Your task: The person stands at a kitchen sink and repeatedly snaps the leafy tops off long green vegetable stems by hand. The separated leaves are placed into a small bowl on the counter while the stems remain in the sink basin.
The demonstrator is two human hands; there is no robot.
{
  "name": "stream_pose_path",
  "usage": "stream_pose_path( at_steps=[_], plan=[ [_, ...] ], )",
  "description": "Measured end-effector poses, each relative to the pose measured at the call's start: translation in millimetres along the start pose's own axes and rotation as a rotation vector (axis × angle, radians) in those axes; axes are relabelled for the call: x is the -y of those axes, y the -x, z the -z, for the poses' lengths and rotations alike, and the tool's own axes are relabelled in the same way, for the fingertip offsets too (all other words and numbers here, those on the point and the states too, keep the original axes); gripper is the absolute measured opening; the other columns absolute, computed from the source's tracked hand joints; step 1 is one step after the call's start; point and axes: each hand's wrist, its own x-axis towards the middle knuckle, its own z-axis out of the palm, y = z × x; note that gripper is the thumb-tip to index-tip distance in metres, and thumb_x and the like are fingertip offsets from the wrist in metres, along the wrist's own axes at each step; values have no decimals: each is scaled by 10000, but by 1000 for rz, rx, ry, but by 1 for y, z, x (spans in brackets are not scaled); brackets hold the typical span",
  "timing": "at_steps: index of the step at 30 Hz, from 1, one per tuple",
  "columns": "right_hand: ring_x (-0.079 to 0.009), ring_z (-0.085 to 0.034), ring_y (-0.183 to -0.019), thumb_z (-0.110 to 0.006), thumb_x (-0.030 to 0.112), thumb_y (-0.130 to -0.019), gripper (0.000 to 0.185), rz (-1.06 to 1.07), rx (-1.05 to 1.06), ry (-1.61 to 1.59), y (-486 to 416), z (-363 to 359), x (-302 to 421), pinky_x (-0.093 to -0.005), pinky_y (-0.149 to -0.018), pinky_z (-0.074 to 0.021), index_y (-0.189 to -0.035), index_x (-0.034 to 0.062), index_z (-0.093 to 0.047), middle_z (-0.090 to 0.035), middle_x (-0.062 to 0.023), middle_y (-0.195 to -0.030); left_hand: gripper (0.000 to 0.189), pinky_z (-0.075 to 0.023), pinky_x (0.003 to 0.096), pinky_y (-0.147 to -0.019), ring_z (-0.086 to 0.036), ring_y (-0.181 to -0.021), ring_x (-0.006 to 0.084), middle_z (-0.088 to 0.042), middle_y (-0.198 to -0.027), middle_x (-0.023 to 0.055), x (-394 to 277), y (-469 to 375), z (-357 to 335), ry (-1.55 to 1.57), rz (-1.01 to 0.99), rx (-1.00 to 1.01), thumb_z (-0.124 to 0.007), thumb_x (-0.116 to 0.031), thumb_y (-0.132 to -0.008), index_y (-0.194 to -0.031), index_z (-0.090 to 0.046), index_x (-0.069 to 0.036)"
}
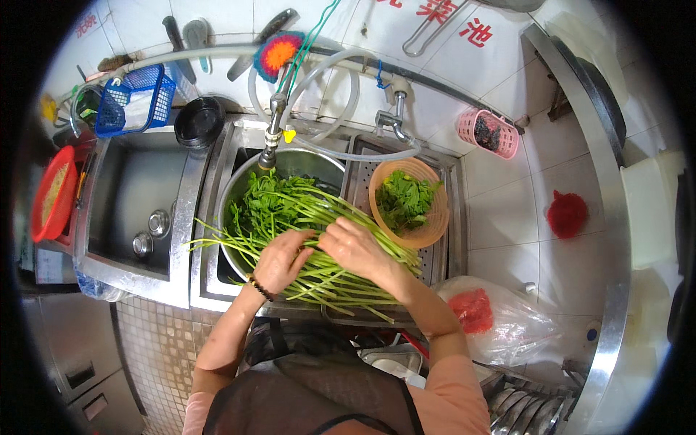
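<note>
Long green leafy stalks [331, 277], which look like celery, lie across a large round metal pot [224, 201] set in the right sink, their leaves inside it. My left hand [284, 255], with a beaded bracelet on its wrist, is bent over the stalks near the pot's front. Close beside it, my right hand [353, 247] rests among the stalks with its fingers curled. The fingertips of both hands nearly meet; whether they pinch a stalk is hidden. An orange plastic basket [441, 217] of green leaves [408, 198] stands right of the pot on a perforated metal tray [359, 185].
A spray nozzle [267, 157] hangs over the pot's back rim. A faucet [394, 125] is behind the tray. The left sink [136, 179] holds small metal bowls [142, 244]. Black bowls [200, 122] and a blue basket [133, 103] sit behind it. A plastic bag [505, 326] is at right.
</note>
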Motion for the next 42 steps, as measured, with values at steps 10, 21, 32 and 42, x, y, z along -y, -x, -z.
stream_pose_path(
  at_steps=[10, 21, 32, 42],
  plan=[
    [-185, -464, -585, -552, 21, -732, 112, -233, -141, -567, 24, -7, 37, -316, -508, -382, -649, 33, -477, -457, -92, -633, 121, -455, 353, -540, -588, -605, 291, -588, -720, 147, -28, 21, -12, 120, 47, 74, -556, -131, -860, -860, -580, -13],
    [-251, -527, -929, -467, 227, -911, 275, -839, -297, 813, 76, 0, -142, -381, -758, -443, -1080, 25, -542, -548, -145, -990, 199, -356, 216, -470, -439, -516, 82, -504, -635, 6, 4, 58, -26, 725, 537, -431, -472, -178, -937, -868, -580, -25],
    [-325, -598, -737, -659, 255, -755, 272, -806, 95, -151, -72, -204, 0, -440, -640, -470, -675, -3, -626, -604, -162, -736, 571, -270, 420, -995, -339, -1185, 347, -357, -1281, 180, 121, 83, -23, -184, 646, -722, -649, -91, -743, -1260, -416, -22],
    [-283, -517, -785, -617, 61, -748, 61, -593, -227, -287, -50, -173, 22, -408, -648, -423, -774, 10, -598, -522, -103, -764, 605, -468, 301, -808, -603, -932, 254, -592, -1078, 206, 163, 35, -43, 357, 801, -350, -607, -372, -833, -1235, -443, 49]
  ],
)
